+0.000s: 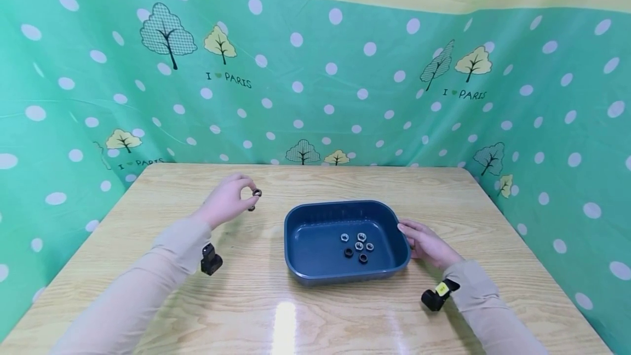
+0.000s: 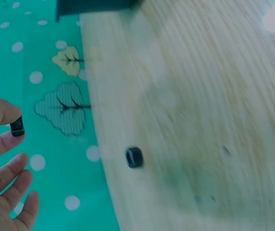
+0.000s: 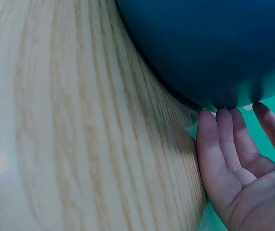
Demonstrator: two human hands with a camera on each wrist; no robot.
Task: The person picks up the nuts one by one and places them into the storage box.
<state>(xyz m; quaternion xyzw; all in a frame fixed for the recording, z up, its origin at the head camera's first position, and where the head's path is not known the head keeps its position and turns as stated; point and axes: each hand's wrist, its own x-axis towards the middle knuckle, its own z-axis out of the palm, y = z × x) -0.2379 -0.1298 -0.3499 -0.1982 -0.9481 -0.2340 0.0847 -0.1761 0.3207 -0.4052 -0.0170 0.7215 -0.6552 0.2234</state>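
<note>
Raised over the table's left part, my left hand point(image 1: 224, 204) pinches a black nut point(image 1: 257, 193) between thumb and index finger; its other fingers hang loose in the left wrist view. A second black nut point(image 2: 134, 157) lies on the wood beneath that hand. At centre stands a dark blue rectangular basin point(image 1: 315, 248). Inside it, toward the right, are several silver nuts point(image 1: 359, 246) and two black nuts point(image 1: 348, 252). My right hand point(image 1: 426, 242) touches the basin's right end, its nearly straight fingertips against the outer wall in the right wrist view.
The light wood table point(image 1: 231, 311) carries a bright glare in front of the basin. A green dotted curtain point(image 1: 305, 97) with printed trees hangs behind the table and along both sides. Each wrist wears a small black camera point(image 1: 211, 259).
</note>
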